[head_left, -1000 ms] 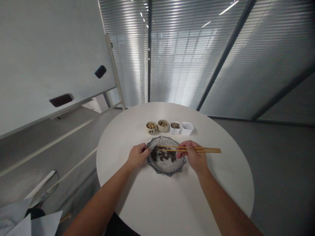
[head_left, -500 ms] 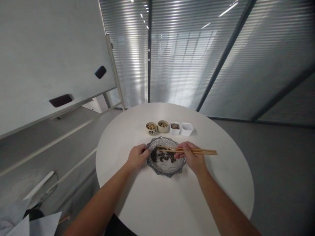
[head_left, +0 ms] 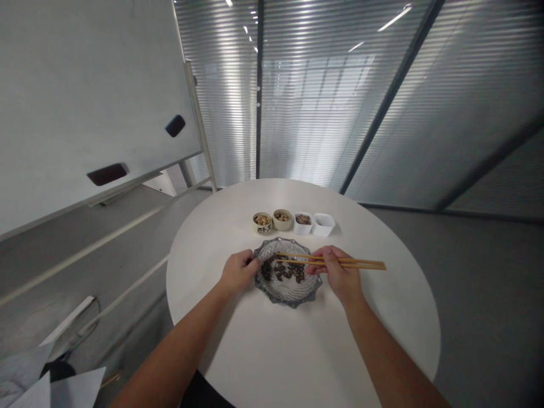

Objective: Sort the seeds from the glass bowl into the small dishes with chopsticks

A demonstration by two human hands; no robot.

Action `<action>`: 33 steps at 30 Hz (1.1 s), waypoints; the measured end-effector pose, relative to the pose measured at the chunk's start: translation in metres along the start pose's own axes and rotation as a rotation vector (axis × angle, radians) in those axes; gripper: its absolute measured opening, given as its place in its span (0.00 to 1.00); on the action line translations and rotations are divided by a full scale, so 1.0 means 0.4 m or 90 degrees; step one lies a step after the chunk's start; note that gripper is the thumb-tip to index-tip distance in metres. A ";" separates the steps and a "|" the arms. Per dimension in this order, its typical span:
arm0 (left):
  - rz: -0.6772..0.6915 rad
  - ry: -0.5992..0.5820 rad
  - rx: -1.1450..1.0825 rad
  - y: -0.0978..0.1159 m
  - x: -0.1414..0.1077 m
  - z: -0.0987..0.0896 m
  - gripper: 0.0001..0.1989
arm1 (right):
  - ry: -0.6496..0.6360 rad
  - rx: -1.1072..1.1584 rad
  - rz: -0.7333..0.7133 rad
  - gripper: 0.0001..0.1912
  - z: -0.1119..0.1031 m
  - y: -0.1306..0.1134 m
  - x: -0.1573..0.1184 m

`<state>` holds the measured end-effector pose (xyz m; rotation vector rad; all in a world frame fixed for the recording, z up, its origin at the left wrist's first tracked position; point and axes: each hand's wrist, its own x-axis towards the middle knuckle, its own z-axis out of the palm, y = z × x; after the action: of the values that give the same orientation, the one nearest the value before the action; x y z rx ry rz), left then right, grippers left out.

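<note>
A clear glass bowl [head_left: 293, 294] with a scalloped rim stands on the round white table [head_left: 272, 351]. Small dark brown pieces [head_left: 283, 271] lie in its left and upper part. My left hand [head_left: 239, 271] is closed on the bowl's left rim. Above the bowl's right side, my right hand [head_left: 339, 270] holds a pair of wooden chopsticks [head_left: 365, 264]. Their tips point left, over the dark pieces, slightly apart; whether they touch a piece is too small to tell.
Behind the bowl stand two round tubs [head_left: 262, 229] [head_left: 282, 225] with pale pieces, a white cup [head_left: 302, 228] with brownish pieces and an empty white cup [head_left: 323, 230]. A whiteboard [head_left: 93, 102] is at the left, a glass partition [head_left: 310, 113] behind.
My right hand and the chopsticks have moved a little to the right. My left hand stays on the bowl's rim.
</note>
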<state>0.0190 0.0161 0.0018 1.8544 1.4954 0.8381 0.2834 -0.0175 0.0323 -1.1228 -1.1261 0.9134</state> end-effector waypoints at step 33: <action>-0.004 0.001 -0.005 0.000 0.000 0.002 0.14 | 0.021 -0.026 0.015 0.24 0.005 0.013 0.008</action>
<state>0.0195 0.0161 0.0013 1.8430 1.4958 0.8409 0.2820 -0.0129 0.0281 -1.1823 -1.1110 0.8911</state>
